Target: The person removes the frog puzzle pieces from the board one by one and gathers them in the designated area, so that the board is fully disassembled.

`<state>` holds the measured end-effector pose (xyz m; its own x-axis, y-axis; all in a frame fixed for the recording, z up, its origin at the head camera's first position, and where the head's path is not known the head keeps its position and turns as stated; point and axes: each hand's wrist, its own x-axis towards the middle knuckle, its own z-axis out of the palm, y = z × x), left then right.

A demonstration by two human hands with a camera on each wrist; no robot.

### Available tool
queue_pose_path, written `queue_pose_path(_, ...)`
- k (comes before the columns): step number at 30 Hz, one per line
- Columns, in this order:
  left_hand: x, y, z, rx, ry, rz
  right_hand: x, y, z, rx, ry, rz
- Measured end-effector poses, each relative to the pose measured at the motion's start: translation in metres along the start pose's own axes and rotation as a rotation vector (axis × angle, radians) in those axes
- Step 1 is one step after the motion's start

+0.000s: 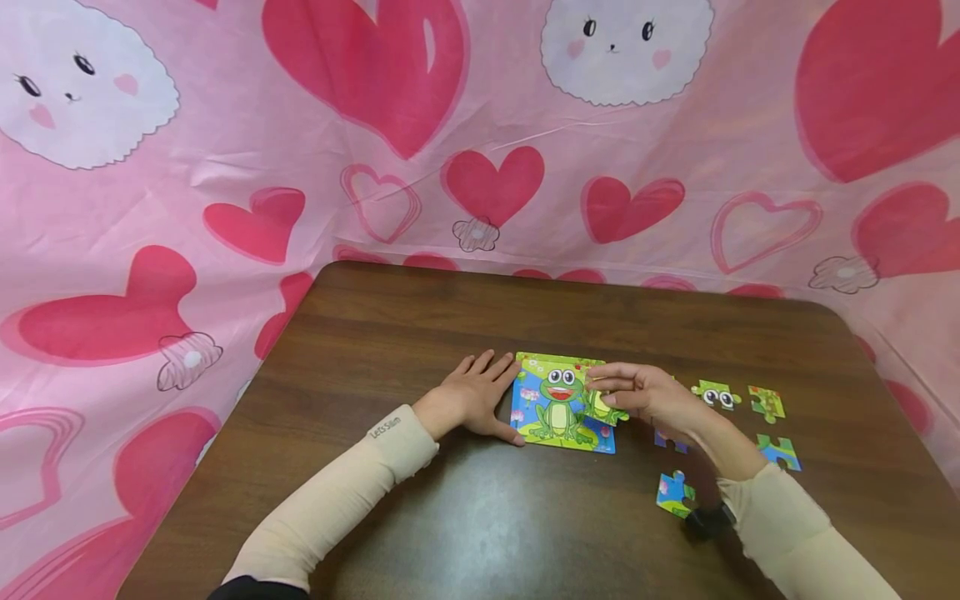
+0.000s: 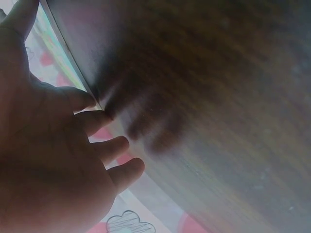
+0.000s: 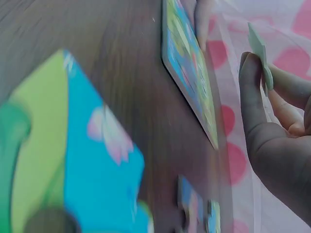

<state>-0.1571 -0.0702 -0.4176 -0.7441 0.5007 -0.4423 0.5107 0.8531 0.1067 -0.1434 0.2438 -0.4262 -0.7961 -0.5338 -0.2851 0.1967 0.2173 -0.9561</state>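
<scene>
A square board (image 1: 542, 432) with a smiling green frog picture lies flat on the table. My left hand (image 1: 471, 398) rests spread beside it, fingertips and thumb at its left edge; the left wrist view shows those fingers straight. Over the board's right part, my right hand (image 1: 654, 397) pinches a green jigsaw puzzle piece (image 1: 603, 410) between thumb and fingers. The right wrist view has this piece (image 3: 262, 56) edge-on, raised off the table, its printed face turned from that camera.
Several loose puzzle pieces lie right of the board: an eyes piece (image 1: 716, 397), a green-and-red one (image 1: 767, 403), a blue-green one (image 1: 780, 452) and a pink-flower one (image 1: 673, 493) near the right wrist's black camera (image 1: 709, 522). A heart-patterned pink cloth (image 1: 510, 108) hangs behind the wooden table (image 1: 480, 517).
</scene>
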Motion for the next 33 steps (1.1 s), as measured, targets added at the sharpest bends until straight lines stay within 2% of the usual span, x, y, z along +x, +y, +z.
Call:
queue_pose_path(5, 0.000, 0.000, 0.001, -0.003, 0.004, 0.003, -0.024, 0.002, -0.019, 0.056, 0.018, 0.010)
queue_pose_path(12, 0.002, -0.001, 0.002, -0.013, -0.005, 0.001, -0.064, 0.009, -0.046, -0.035, 0.083, 0.021)
queue_pose_path(15, 0.002, -0.001, 0.002, -0.012, -0.007, 0.001, -0.081, 0.014, -0.056, -0.069, 0.082, 0.030)
queue_pose_path(19, 0.001, -0.001, 0.001, -0.010, -0.007, 0.001, -0.102, 0.025, -0.066, -0.064, 0.042, -0.006)
queue_pose_path(24, 0.001, -0.001, 0.000, -0.013, -0.009, -0.002, -0.127, 0.043, -0.074, -0.047, -0.010, -0.065)
queue_pose_path(29, 0.002, -0.001, 0.000, -0.013, -0.007, -0.002, -0.147, 0.055, -0.072, -0.103, -0.016, -0.019)
queue_pose_path(33, 0.003, -0.001, 0.001, -0.009, -0.008, -0.001, -0.159, 0.066, -0.068, -0.102, -0.016, 0.014)
